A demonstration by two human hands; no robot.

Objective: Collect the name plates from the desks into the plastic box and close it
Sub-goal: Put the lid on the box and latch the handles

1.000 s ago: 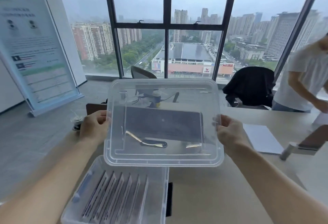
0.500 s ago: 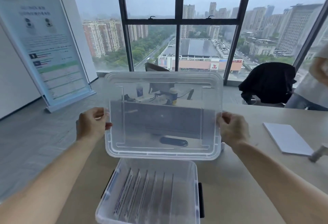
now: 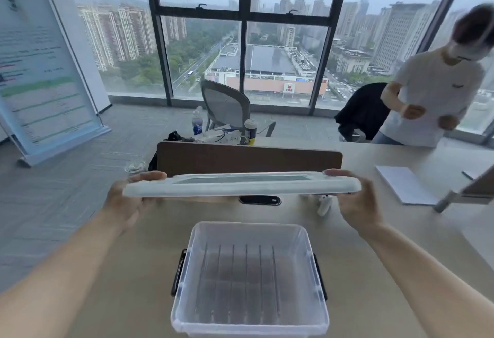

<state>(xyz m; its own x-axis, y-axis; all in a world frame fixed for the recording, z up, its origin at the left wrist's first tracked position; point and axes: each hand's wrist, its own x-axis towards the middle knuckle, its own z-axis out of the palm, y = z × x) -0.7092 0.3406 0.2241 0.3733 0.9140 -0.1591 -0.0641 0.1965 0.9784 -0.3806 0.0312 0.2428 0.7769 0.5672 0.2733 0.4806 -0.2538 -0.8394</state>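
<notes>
A clear plastic box (image 3: 318, 279) with black side latches stands open on the beige desk, right below me. Several clear name plates (image 3: 239, 281) stand on edge in a row inside it. I hold the box's clear lid (image 3: 240, 184) almost flat, edge-on to the camera, in the air beyond the box. My left hand (image 3: 133, 196) grips the lid's left end and my right hand (image 3: 352, 201) grips its right end.
A brown divider panel (image 3: 248, 158) stands across the desk (image 3: 374, 270) behind the lid. A white notepad (image 3: 403, 188) lies at the right, with a small white object (image 3: 324, 205) near my right hand. A person in a white shirt (image 3: 438, 97) stands at the far right. Chairs, bottles and a banner stand further back.
The lid has tipped from facing me upright to lying nearly flat. My view has shifted so the box sits centred below, and the divider and far chair now show.
</notes>
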